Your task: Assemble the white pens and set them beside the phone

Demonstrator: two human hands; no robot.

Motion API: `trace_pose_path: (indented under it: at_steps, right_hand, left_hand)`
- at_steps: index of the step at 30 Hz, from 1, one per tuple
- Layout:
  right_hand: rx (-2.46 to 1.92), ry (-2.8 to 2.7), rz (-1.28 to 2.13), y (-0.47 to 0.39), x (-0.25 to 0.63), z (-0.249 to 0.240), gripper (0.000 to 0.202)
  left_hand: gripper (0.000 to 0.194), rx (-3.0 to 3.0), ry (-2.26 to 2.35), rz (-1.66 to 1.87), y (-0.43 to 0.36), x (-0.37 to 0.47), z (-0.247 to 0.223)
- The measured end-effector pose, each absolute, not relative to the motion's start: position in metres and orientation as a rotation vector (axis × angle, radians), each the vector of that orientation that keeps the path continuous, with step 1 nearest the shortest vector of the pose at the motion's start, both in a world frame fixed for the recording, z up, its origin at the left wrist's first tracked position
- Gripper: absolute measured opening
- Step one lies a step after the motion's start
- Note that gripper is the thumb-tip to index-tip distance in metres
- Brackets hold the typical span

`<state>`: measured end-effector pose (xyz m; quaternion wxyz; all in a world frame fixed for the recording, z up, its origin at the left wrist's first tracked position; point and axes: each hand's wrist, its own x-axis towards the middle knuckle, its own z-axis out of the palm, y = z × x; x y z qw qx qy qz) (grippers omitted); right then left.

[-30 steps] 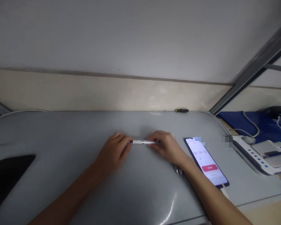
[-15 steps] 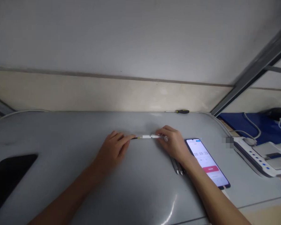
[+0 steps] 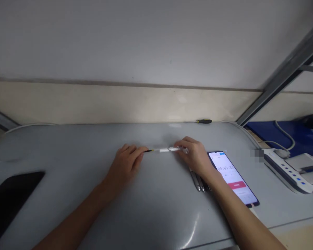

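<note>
My left hand (image 3: 127, 161) pinches a thin pen refill (image 3: 148, 151), dark with a yellowish stretch toward its right end. In my right hand (image 3: 194, 154) is a white and clear pen barrel (image 3: 165, 150), gripped between thumb and fingers and pointing left. The refill and barrel lie nearly in line just above the grey table (image 3: 156, 205). Between the yellowish stretch and the barrel is a short pale stretch; whether clear tube joins them I cannot tell. Several dark pens (image 3: 199, 184) with silvery tips lie under my right wrist, partly hidden.
A phone (image 3: 234, 177) with a lit timer lies right of my right hand. A screwdriver (image 3: 203, 121) rests at the table's back edge. Farther right is a white power strip (image 3: 284, 170) with plugs and cables. A black flat object (image 3: 18, 194) sits at the left.
The refill's yellowish stretch now shows farther from the white barrel, with a wider pale stretch between. Both hands keep their pinch. The view has shifted slightly.
</note>
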<state>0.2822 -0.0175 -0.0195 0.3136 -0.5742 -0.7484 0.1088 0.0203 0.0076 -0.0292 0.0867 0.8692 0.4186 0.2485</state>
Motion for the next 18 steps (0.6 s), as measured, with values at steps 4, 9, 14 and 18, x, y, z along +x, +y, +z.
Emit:
trace_pose_path:
  at_steps: [4,9,14,18]
  right_hand:
    - [-1.478,-1.996,0.3,-0.0189,0.278,-0.019,0.02]
    - [-1.491,-1.964,0.288,-0.0174,0.2818,-0.0218,0.02]
    - [-1.458,-1.951,0.278,-0.0146,0.2873,-0.0242,0.018]
    - [-1.416,-1.957,0.277,-0.0137,0.2874,-0.0248,0.019]
  left_hand:
    - [0.034,2.601,1.195,0.75,0.0074,0.0224,-0.0298]
    - [0.034,2.611,1.224,0.751,0.0085,0.022,-0.0301]
    - [0.034,2.612,1.24,0.753,0.0078,0.0203,-0.0297]
    - [0.033,2.61,1.215,0.782,0.007,0.0208,-0.0279]
